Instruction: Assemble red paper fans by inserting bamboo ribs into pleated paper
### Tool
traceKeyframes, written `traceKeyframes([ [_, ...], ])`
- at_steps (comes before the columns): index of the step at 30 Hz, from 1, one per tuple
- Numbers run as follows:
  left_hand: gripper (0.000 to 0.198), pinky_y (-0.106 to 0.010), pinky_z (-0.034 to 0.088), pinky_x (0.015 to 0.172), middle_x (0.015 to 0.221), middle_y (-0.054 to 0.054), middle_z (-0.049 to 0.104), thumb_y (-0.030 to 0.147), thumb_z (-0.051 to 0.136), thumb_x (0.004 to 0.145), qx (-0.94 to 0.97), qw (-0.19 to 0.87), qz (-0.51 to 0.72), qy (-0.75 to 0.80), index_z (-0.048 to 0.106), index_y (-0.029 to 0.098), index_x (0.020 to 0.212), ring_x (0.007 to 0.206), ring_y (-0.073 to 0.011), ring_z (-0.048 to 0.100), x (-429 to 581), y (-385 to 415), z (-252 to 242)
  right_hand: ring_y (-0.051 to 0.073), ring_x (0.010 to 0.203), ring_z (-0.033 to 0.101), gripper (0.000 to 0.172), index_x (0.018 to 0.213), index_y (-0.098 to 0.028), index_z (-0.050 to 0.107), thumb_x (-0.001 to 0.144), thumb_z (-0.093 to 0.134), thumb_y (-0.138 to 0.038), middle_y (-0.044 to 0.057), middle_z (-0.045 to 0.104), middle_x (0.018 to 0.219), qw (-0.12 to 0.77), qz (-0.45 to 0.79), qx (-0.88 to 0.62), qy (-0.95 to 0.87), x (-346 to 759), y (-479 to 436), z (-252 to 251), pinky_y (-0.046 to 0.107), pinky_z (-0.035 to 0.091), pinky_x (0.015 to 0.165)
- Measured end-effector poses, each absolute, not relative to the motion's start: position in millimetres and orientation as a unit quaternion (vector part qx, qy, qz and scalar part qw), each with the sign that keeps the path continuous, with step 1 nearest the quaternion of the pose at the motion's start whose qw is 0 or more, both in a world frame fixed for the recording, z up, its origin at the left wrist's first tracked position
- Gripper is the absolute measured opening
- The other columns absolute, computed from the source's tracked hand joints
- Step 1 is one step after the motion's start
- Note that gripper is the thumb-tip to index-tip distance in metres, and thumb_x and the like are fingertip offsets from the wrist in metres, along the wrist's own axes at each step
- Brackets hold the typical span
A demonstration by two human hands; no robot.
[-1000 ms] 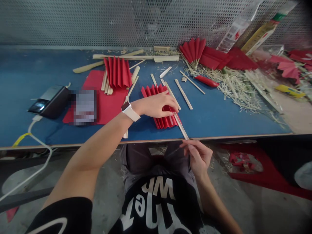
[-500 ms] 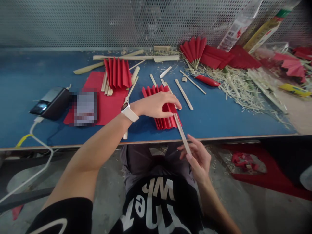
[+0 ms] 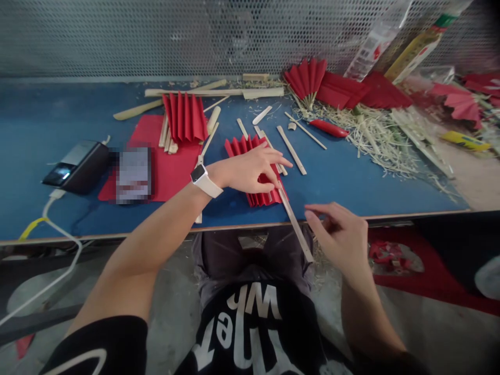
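My left hand (image 3: 252,169), with a white-banded watch (image 3: 205,179) on its wrist, lies over a red pleated paper (image 3: 260,199) near the table's front edge. Its thumb and forefinger are closed at the upper end of a long, flat, pale strip (image 3: 294,221); the other fingers stretch out to the right. From the paper's right side the strip slants down past the table edge, its lower end free. Whether it is tape or bamboo I cannot tell. My right hand (image 3: 339,234) is to the right of the strip and apart from it, open, fingers loosely bent, with nothing visible in it.
Several bamboo sticks (image 3: 291,151) lie beyond the paper, near a red-handled tool (image 3: 329,128). Another pleated paper (image 3: 185,119), a red sheet (image 3: 172,179) and a phone (image 3: 134,174) are at left. Shavings (image 3: 383,140) and bottles (image 3: 422,49) occupy the right.
My right hand has let go of the strip's lower end and moved right and up. The left hand stays over the paper, its thumb and forefinger now closer together.
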State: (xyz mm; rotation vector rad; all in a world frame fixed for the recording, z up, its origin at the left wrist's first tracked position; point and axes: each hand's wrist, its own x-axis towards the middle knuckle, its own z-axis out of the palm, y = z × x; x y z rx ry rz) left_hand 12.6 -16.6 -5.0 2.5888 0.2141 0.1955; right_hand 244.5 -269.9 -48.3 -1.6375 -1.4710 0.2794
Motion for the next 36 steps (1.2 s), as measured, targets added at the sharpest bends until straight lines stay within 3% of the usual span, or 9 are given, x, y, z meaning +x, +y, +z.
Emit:
traceKeyframes([
  [3,0.03,-0.09,0.002,0.166,0.193,-0.006,0.074,0.015,0.083,0.108,0.961,0.252,0.067,0.093,0.106,0.034,0.115,0.198,-0.0488,0.045,13.8,-22.7,0.0,0.018,0.06,0.064,0.022,0.103,-0.026,0.103,0.107,0.084,-0.038,0.003,0.087,0.08,0.358,0.163,-0.655,-0.645,260.8,-220.2,-29.3,0.038,0.052,0.069],
  [5,0.037,-0.092,-0.002,0.165,0.194,-0.003,0.073,0.011,0.084,0.104,0.962,0.247,0.066,0.096,0.106,0.037,0.117,0.199,-0.049,0.043,14.8,-25.8,2.4,0.021,0.065,0.071,0.017,0.096,-0.027,0.102,0.104,0.088,-0.034,0.004,0.091,0.083,0.306,0.203,-0.657,-0.659,266.8,-192.1,-25.3,0.04,0.056,0.075],
  [9,0.043,-0.089,0.001,0.167,0.194,0.0,0.073,0.006,0.083,0.097,0.964,0.238,0.062,0.1,0.106,0.038,0.116,0.201,-0.0478,0.04,15.5,-26.2,1.8,0.028,0.078,0.084,0.012,0.089,-0.029,0.099,0.101,0.096,-0.031,0.005,0.094,0.087,0.272,0.226,-0.655,-0.668,266.6,-167.1,-27.0,0.043,0.062,0.082],
  [18,0.042,-0.089,0.002,0.167,0.196,-0.003,0.071,0.0,0.085,0.091,0.965,0.231,0.072,0.1,0.104,0.033,0.11,0.202,-0.0499,0.037,16.5,-28.4,4.0,0.027,0.08,0.084,0.007,0.094,-0.028,0.101,0.1,0.096,-0.029,0.005,0.094,0.09,0.267,0.235,-0.66,-0.662,258.3,-168.5,-23.9,0.043,0.064,0.086],
  [24,0.043,-0.089,0.002,0.168,0.196,-0.002,0.071,-0.001,0.085,0.091,0.962,0.239,0.069,0.108,0.104,0.032,0.112,0.202,-0.0498,0.037,17.8,-28.6,2.0,0.027,0.077,0.082,0.009,0.092,-0.028,0.1,0.095,0.094,-0.022,0.004,0.092,0.086,0.296,0.22,-0.651,-0.663,255.9,-168.5,-30.2,0.042,0.06,0.081],
  [32,0.03,-0.083,0.017,0.169,0.188,-0.009,0.076,0.01,0.078,0.102,0.948,0.273,0.148,0.076,0.098,0.029,0.113,0.188,-0.0434,0.06,14.3,-22.0,1.9,0.026,0.077,0.079,0.014,0.094,-0.029,0.098,0.103,0.088,-0.024,0.005,0.096,0.099,0.252,0.165,-0.648,-0.699,256.4,-176.6,-31.2,0.04,0.051,0.077],
  [36,0.023,-0.082,0.02,0.168,0.176,-0.009,0.082,0.013,0.076,0.1,0.941,0.277,0.178,0.082,0.093,0.028,0.095,0.174,-0.0418,0.071,6.0,-14.5,7.7,0.026,0.079,0.079,0.017,0.092,-0.029,0.094,0.106,0.086,-0.024,0.005,0.097,0.102,0.21,0.122,-0.651,-0.72,252.1,-178.7,-26.4,0.039,0.041,0.072],
])
